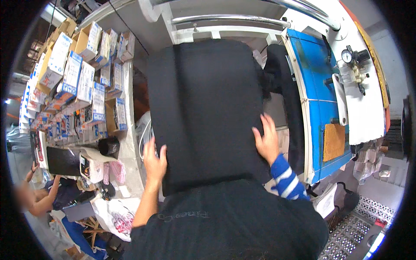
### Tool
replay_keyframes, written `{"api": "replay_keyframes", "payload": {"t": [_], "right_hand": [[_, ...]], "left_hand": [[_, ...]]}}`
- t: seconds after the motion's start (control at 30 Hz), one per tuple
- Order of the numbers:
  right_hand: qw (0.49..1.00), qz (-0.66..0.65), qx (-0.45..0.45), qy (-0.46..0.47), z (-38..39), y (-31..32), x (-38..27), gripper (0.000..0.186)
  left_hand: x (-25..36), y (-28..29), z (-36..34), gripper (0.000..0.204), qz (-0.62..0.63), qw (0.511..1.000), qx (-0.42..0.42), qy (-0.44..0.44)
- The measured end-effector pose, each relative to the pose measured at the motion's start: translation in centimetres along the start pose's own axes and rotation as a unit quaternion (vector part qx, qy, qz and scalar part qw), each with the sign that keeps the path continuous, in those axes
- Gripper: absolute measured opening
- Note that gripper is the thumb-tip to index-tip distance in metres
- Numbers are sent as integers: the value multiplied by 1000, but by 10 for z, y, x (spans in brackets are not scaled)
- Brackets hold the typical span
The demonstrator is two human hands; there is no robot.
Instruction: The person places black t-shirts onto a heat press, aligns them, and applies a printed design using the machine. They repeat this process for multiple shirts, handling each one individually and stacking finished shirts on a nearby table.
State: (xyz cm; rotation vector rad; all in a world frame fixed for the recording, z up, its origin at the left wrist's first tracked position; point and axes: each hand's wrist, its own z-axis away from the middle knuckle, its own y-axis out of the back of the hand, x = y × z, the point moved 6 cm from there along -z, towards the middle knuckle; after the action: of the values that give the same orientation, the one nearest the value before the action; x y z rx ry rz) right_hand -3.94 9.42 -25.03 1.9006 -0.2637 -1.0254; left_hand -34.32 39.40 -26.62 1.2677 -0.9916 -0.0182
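Observation:
A large black fabric-covered surface (203,108) lies straight in front of me, with a soft fold running down its left part and rounded far corners. My left hand (154,161) is at its lower left edge, fingers stretched up and thumb apart, open. At the right edge, a little higher up, my right hand (266,138) rests with spread fingers, also open, below a blue-and-white striped sleeve. More black material (294,125) hangs beside the surface on the right.
Stacked cartons (78,73) fill the left bench. A co-worker (43,195) works at lower left. On the right stands a white machine (364,125) with a blue board (316,69) and pressure gauge (346,56). Metal rails (234,19) cross the far side.

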Motion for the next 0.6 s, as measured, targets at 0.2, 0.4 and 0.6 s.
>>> {"api": "replay_keyframes", "payload": {"t": [0.2,0.4,0.6], "right_hand": [[989,-42,-26,-141,126,23,8,62],[986,-83,-50,-136,131,32,16,70],[995,-27,-20,-99,138,27,15,62]], "left_hand": [[-6,20,110,59,62,997,-40,30],[-14,24,120,57,43,999,-16,-10],[-14,20,123,45,35,997,44,-50]]}}
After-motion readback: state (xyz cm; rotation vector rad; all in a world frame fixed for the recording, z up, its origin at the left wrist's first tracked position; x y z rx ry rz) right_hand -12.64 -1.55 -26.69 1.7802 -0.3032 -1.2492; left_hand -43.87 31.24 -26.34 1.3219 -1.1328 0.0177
